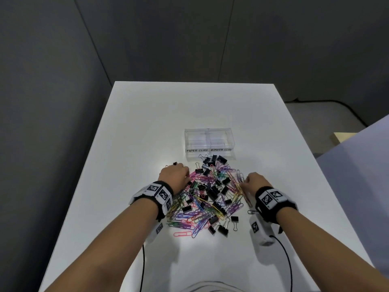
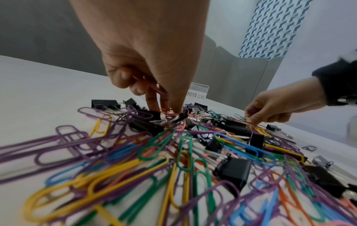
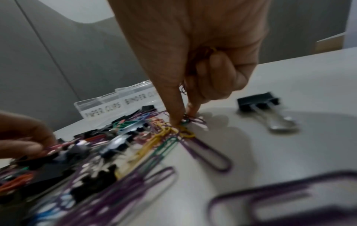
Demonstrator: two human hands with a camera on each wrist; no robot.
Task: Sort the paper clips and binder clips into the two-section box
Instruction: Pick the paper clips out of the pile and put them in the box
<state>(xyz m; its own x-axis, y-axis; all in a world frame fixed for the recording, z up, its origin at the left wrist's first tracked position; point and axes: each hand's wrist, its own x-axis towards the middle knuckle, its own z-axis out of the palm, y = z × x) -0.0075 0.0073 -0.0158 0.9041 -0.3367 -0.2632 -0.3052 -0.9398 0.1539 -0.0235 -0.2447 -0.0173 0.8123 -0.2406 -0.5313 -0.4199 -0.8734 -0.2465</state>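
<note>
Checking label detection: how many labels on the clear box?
2. PAPER CLIPS label on the box front, left section; BINDER CLIPS label on the right section. Other sides not visible.

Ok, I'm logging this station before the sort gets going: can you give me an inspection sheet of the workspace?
Surface: white table, bare beyond the pile.
Job's things: clear two-section box, labelled PAPER CLIPS left and BINDER CLIPS right, both sections look empty; mixed pile of clips in front of it.
Clutter: nothing seen.
Hands: left hand holds a red paper clip and reaches into the pile; right hand holds a few paper clips curled in its palm, fingertips pinching at the pile's right edge.
Cables: black cable trailing from the right wrist; another from the left.
Surroundings: grey partition walls.
</note>
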